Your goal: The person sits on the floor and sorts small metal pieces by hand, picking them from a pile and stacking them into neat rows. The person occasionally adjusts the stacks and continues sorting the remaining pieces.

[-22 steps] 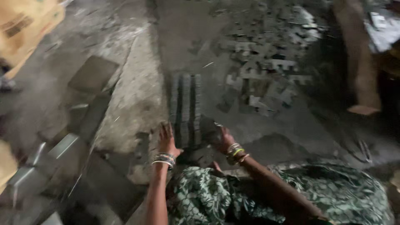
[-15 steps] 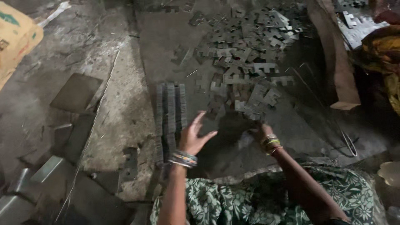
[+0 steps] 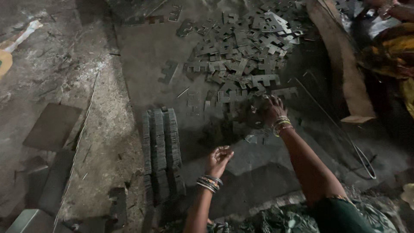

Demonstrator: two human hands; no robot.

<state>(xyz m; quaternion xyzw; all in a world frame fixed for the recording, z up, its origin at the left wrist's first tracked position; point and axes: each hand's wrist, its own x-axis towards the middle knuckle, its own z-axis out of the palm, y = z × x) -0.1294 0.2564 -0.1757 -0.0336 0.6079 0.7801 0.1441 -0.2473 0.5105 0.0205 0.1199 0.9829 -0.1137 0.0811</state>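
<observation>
the right hand (image 3: 274, 108) reaches forward to the near edge of a loose heap of flat grey notched metal stampings (image 3: 246, 51) spread over the dark concrete floor (image 3: 142, 51). its fingers (image 3: 268, 100) are spread downward among the nearest pieces of the heap, touching them; whether they grip any one piece cannot be told, since the fingertips are lost in shadow among the plates. thin metal bangles (image 3: 280, 124) ring the right wrist.

the left hand (image 3: 219, 159) hangs lower and nearer the body, palm turned upward, fingers (image 3: 224, 149) loosely curled and holding nothing that shows. it sits just to the right of a long packed row of stacked grey metal stampings (image 3: 160, 151) standing on edge in three close columns on the floor, not touching it. another set of bangles (image 3: 208, 182) circles the left wrist.

a few single stampings (image 3: 169, 71) lie apart on the floor, between the heap and the packed row. to the left, a flat dark square slab (image 3: 52, 126) rests on the rough, dusty ground. a thin bent wire (image 3: 345, 133) runs along the floor on the right, beside a long brown strip of cardboard (image 3: 340, 56). green patterned cloth (image 3: 302, 220) covers the person's lap at the bottom edge. at the top right, another person's yellow and dark clothing (image 3: 392, 51) shows.
</observation>
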